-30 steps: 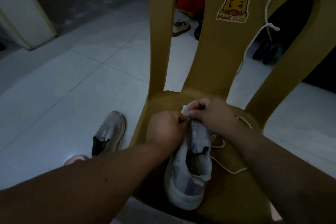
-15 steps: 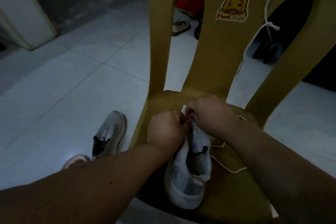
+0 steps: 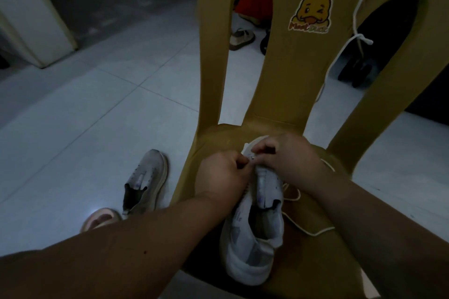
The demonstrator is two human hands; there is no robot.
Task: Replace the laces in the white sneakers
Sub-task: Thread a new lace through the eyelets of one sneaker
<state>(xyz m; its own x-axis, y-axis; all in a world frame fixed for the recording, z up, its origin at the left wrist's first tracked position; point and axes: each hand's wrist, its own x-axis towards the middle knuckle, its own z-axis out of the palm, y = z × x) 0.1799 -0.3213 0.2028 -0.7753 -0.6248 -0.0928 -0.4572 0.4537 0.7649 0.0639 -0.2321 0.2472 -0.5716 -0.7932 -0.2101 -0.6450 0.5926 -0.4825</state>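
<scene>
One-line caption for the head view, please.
Left hand and right hand pinch a lace at the toe of a white sneaker on a yellow chair.

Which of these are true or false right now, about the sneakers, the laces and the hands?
1. The white sneaker rests on the chair seat. True.
2. Both hands work at its heel. False: the left hand and right hand pinch at its front, near the toe.
3. The second sneaker lies on the floor, left of the chair. True.
4. The loose lace on the seat lies left of the white sneaker. False: it lies right of it.
5. A hanging lace drapes over the chair back. True.
</scene>
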